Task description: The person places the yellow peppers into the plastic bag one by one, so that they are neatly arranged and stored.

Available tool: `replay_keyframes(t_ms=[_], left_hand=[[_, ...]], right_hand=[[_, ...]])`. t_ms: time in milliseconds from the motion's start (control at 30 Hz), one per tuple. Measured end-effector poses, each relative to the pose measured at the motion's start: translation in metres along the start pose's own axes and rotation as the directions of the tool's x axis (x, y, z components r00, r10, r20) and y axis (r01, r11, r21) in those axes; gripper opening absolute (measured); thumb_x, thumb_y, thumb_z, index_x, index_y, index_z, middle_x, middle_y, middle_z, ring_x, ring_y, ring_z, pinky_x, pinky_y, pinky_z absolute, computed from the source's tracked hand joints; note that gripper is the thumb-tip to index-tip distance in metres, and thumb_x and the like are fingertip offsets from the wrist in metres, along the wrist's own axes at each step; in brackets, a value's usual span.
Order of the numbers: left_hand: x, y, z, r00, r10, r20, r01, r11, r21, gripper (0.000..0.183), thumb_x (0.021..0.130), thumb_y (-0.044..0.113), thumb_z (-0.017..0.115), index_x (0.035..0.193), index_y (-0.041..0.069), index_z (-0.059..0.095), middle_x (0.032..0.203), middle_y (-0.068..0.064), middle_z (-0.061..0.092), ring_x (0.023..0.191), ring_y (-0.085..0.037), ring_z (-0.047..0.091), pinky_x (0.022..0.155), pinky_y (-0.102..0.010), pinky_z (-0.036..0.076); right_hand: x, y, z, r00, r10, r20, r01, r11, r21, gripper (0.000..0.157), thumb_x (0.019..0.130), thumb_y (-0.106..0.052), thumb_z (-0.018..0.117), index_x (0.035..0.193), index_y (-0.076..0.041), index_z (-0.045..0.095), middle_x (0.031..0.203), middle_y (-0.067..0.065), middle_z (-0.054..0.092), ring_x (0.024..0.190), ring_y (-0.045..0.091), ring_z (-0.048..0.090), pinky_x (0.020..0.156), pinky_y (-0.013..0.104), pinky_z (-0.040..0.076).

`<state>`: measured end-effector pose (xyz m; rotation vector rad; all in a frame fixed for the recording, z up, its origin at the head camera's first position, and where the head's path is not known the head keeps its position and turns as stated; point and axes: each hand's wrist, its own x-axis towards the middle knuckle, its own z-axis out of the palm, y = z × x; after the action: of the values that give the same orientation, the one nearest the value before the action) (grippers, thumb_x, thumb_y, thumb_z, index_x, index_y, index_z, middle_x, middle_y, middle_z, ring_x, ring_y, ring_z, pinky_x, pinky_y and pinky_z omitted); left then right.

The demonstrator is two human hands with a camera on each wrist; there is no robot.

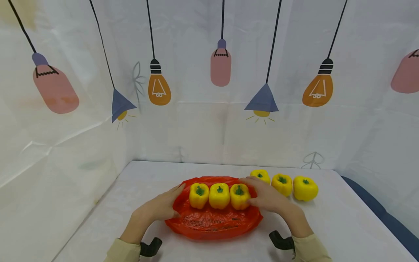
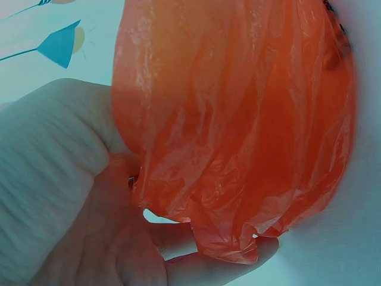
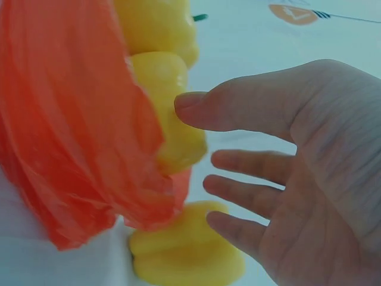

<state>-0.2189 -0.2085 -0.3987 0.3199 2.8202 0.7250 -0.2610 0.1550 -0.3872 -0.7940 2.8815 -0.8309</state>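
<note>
A red plastic bag (image 1: 212, 222) lies spread on the table, with three yellow bell peppers (image 1: 219, 195) in a row on it, stems up. My left hand (image 1: 160, 205) is at the bag's left end, thumb and fingers spread apart. In the left wrist view, the bag (image 2: 238, 131) hides the thumb, while nearly straight fingers (image 2: 208, 268) extend along its edge. My right hand (image 1: 266, 194) is beside the rightmost pepper (image 1: 240, 197). Its fingers are apart in the right wrist view, and the thumb (image 3: 193, 107) overlaps a pepper (image 3: 164, 77) there.
Several more yellow bell peppers (image 1: 305, 188) stand beyond my right hand on the white table (image 1: 108, 225). A white cloth wall (image 1: 196, 131) printed with lamps rises behind the table. A dark blue object (image 1: 376, 203) shows beyond the right edge.
</note>
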Motion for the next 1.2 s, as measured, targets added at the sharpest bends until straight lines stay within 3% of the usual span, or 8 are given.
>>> replay_keyframes(t_ms=[267, 600, 800, 1033, 1200], left_hand=[[0.000, -0.001, -0.002, 1.000, 0.009, -0.006, -0.009, 1.000, 0.008, 0.089, 0.081, 0.017, 0.079, 0.157, 0.014, 0.031, 0.162, -0.011, 0.032, 0.146, -0.035, 0.037, 0.116, -0.060, 0.034], [-0.002, 0.000, 0.000, 1.000, 0.009, -0.005, -0.009, 1.000, 0.007, 0.089, 0.081, 0.017, 0.079, 0.156, 0.013, 0.032, 0.162, -0.011, 0.033, 0.146, -0.035, 0.038, 0.116, -0.059, 0.034], [-0.002, -0.001, -0.001, 1.000, 0.001, -0.006, -0.001, 1.000, 0.011, 0.089, 0.081, 0.017, 0.079, 0.156, 0.013, 0.031, 0.162, -0.012, 0.033, 0.146, -0.035, 0.037, 0.116, -0.059, 0.035], [0.001, 0.000, 0.000, 1.000, 0.000, 0.007, 0.000, 1.000, 0.007, 0.089, 0.081, 0.017, 0.078, 0.157, 0.014, 0.031, 0.162, -0.010, 0.032, 0.147, -0.034, 0.036, 0.116, -0.059, 0.035], [0.001, -0.002, 0.001, 1.000, -0.002, 0.005, 0.002, 1.000, 0.013, 0.090, 0.081, 0.018, 0.079, 0.157, 0.014, 0.031, 0.162, -0.009, 0.033, 0.146, -0.033, 0.037, 0.116, -0.059, 0.035]], right_hand=[[-0.001, 0.005, -0.015, 0.998, 0.038, -0.051, -0.038, 0.999, 0.004, 0.060, 0.087, -0.014, 0.070, 0.143, -0.023, 0.052, 0.149, 0.008, 0.050, 0.134, 0.035, 0.048, 0.101, 0.058, 0.050], [0.008, 0.025, -0.024, 0.986, -0.001, -0.164, -0.018, 0.993, -0.118, 0.060, 0.084, -0.010, 0.070, 0.142, -0.014, 0.053, 0.148, 0.019, 0.048, 0.133, 0.043, 0.047, 0.102, 0.062, 0.047], [0.019, 0.039, -0.021, 0.990, -0.005, -0.138, -0.012, 0.993, -0.117, 0.060, 0.084, -0.008, 0.067, 0.142, -0.011, 0.053, 0.148, 0.022, 0.045, 0.134, 0.044, 0.045, 0.105, 0.063, 0.045], [0.024, 0.045, -0.017, 0.995, 0.046, -0.083, -0.057, 0.989, -0.139, 0.060, 0.082, -0.001, 0.063, 0.141, -0.008, 0.054, 0.150, 0.024, 0.043, 0.137, 0.047, 0.041, 0.108, 0.065, 0.040], [0.026, 0.049, -0.017, 0.995, 0.007, -0.104, -0.024, 0.985, -0.170, 0.062, 0.078, 0.008, 0.055, 0.137, -0.008, 0.058, 0.146, 0.021, 0.050, 0.136, 0.044, 0.042, 0.108, 0.064, 0.041]])
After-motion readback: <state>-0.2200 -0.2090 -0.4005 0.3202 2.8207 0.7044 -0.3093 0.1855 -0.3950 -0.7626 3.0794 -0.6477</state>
